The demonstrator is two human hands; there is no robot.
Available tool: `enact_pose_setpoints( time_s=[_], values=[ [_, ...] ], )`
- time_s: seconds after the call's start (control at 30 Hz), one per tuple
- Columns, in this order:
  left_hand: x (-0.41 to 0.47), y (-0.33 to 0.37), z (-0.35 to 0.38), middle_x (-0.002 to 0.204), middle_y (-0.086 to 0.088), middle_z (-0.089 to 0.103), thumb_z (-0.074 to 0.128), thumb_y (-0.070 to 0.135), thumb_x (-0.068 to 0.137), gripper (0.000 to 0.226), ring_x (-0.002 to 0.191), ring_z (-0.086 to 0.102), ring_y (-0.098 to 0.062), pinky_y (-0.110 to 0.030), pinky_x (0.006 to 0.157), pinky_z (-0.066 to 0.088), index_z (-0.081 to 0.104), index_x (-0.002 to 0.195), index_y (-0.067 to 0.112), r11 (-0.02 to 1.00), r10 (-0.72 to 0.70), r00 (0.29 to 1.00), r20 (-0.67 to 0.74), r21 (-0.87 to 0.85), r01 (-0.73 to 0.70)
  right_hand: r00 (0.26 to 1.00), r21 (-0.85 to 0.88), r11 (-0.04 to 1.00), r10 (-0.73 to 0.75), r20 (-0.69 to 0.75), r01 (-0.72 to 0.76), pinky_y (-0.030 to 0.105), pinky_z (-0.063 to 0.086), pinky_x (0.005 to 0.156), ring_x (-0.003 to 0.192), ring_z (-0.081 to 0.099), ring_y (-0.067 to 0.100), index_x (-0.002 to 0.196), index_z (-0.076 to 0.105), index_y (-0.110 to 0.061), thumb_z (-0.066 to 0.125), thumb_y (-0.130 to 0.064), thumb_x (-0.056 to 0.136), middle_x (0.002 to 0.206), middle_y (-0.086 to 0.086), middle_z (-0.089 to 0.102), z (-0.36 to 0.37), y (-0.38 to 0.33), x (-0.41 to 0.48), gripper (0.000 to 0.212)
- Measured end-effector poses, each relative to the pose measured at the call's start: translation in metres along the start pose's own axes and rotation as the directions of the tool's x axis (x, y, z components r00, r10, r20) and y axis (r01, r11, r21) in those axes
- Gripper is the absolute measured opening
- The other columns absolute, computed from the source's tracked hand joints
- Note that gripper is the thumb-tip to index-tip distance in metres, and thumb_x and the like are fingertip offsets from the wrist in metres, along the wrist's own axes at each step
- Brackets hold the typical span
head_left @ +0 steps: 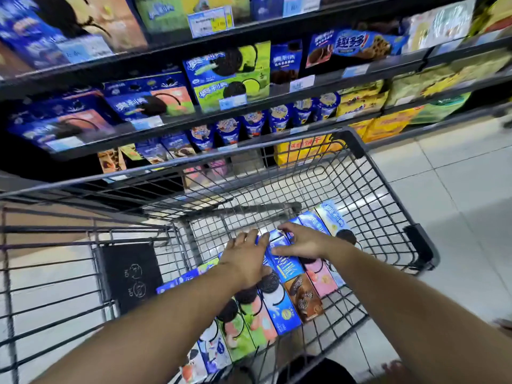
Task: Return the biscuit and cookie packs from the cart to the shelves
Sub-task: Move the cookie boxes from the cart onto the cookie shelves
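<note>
Both hands reach into the wire cart (360, 146), where cookie boxes (279, 309) stand packed in a row (stocked shelves (177, 55) just beyond): the right hand (302, 242) pinches a blue box (288, 266) between fingers and thumb, while the left hand (245, 259) lies, fingers pressed together, on neighbouring boxes, grip unclear.

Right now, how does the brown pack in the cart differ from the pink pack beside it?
The brown pack shows chocolate brown with dark cookies; the pink pack is pale pink. The brown pack reaches nearer the camera than the pink pack. The right hand grips the brown pack's blue far end; the pink pack lies under that wrist. Both lie side by side in the cart.
</note>
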State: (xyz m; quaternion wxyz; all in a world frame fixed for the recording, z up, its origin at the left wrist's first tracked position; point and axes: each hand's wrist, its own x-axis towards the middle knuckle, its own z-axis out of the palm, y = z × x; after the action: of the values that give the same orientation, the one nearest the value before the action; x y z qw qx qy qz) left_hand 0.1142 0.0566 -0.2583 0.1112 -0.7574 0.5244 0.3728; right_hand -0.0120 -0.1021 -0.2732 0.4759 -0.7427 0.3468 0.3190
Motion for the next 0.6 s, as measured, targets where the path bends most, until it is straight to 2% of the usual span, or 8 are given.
enact_pose_setpoints(
  time_s=[0.1, 0.17, 0.23, 0.3, 0.37, 0.43, 0.53, 0.6],
  values=[
    [0.007, -0.007, 0.002, 0.165, -0.007, 0.011, 0.059, 0.059, 0.091, 0.098, 0.152, 0.012, -0.032, -0.052, 0.122, 0.016, 0.002, 0.160, 0.019, 0.999, -0.048, 0.999, 0.007, -0.001, 0.048, 0.997, -0.039, 0.998, 0.043, 0.067, -0.040, 0.029, 0.042, 0.090, 0.122, 0.053, 0.017, 0.149, 0.034, -0.039, 0.070, -0.081, 0.064, 0.138, -0.008, 0.052, 0.006, 0.004, 0.010, 0.102],
    [0.010, -0.009, 0.005, 0.165, -0.007, 0.013, 0.060, 0.062, 0.090, 0.101, 0.151, 0.014, -0.033, -0.054, 0.122, 0.017, 0.002, 0.160, 0.018, 0.998, -0.069, 0.997, 0.019, -0.011, 0.070, 0.995, -0.025, 0.998, 0.055, 0.083, -0.053, 0.030, 0.041, 0.082, 0.110, 0.054, 0.017, 0.143, 0.036, -0.042, 0.068, -0.081, 0.065, 0.122, -0.009, 0.052, 0.012, 0.008, 0.012, 0.093],
    [0.012, -0.008, 0.006, 0.164, -0.009, 0.016, 0.061, 0.062, 0.089, 0.101, 0.151, 0.016, -0.034, -0.055, 0.120, 0.019, 0.003, 0.160, 0.017, 0.998, -0.068, 0.998, 0.003, 0.006, 0.068, 0.996, 0.057, 0.997, 0.053, 0.068, -0.057, 0.031, 0.040, 0.079, 0.104, 0.055, 0.016, 0.130, 0.044, -0.040, 0.071, -0.074, 0.072, 0.116, -0.009, 0.053, 0.014, 0.009, 0.013, 0.073],
    [0.013, -0.008, 0.009, 0.164, -0.009, 0.017, 0.061, 0.061, 0.089, 0.101, 0.151, 0.017, -0.034, -0.056, 0.119, 0.020, 0.003, 0.159, 0.017, 0.997, -0.071, 0.997, -0.008, 0.001, 0.071, 0.998, 0.177, 0.982, 0.054, 0.045, -0.061, 0.025, 0.042, 0.069, 0.090, 0.058, 0.008, 0.117, 0.051, -0.035, 0.074, -0.068, 0.076, 0.104, -0.012, 0.057, 0.014, 0.004, 0.013, 0.057],
    [0.013, -0.009, 0.011, 0.164, -0.008, 0.017, 0.062, 0.060, 0.089, 0.101, 0.151, 0.016, -0.033, -0.056, 0.119, 0.019, 0.002, 0.160, 0.019, 0.997, -0.078, 0.997, -0.011, -0.013, 0.078, 0.999, 0.299, 0.953, 0.050, 0.016, -0.053, 0.021, 0.042, 0.060, 0.077, 0.057, 0.003, 0.106, 0.056, -0.027, 0.075, -0.064, 0.077, 0.092, -0.012, 0.057, 0.012, -0.002, 0.012, 0.051],
    [0.013, -0.011, 0.013, 0.164, -0.008, 0.018, 0.061, 0.061, 0.088, 0.103, 0.151, 0.017, -0.033, -0.056, 0.119, 0.019, 0.000, 0.160, 0.020, 0.997, -0.076, 0.997, -0.011, -0.019, 0.076, 0.999, 0.395, 0.918, 0.049, -0.001, -0.045, 0.023, 0.042, 0.061, 0.075, 0.060, 0.004, 0.100, 0.058, -0.022, 0.077, -0.063, 0.076, 0.090, -0.008, 0.061, 0.012, -0.005, 0.010, 0.051],
    [0.012, -0.013, 0.017, 0.164, -0.009, 0.020, 0.060, 0.063, 0.089, 0.104, 0.150, 0.018, -0.034, -0.055, 0.119, 0.020, -0.003, 0.159, 0.021, 0.998, -0.063, 0.998, -0.019, -0.030, 0.062, 0.998, 0.415, 0.909, 0.023, 0.053, -0.043, 0.023, 0.042, 0.066, 0.080, 0.058, 0.007, 0.112, 0.054, -0.029, 0.079, -0.060, 0.076, 0.095, -0.004, 0.059, 0.015, 0.000, 0.002, 0.054],
    [0.011, -0.014, 0.016, 0.164, -0.010, 0.020, 0.059, 0.064, 0.089, 0.105, 0.151, 0.018, -0.034, -0.055, 0.119, 0.020, -0.006, 0.159, 0.022, 0.998, -0.058, 0.998, -0.014, -0.028, 0.058, 0.988, 0.397, 0.913, 0.030, 0.154, -0.090, 0.021, 0.045, 0.082, 0.108, 0.057, 0.014, 0.137, 0.039, -0.038, 0.082, -0.052, 0.076, 0.120, -0.001, 0.052, 0.021, 0.011, -0.003, 0.076]
  ],
)
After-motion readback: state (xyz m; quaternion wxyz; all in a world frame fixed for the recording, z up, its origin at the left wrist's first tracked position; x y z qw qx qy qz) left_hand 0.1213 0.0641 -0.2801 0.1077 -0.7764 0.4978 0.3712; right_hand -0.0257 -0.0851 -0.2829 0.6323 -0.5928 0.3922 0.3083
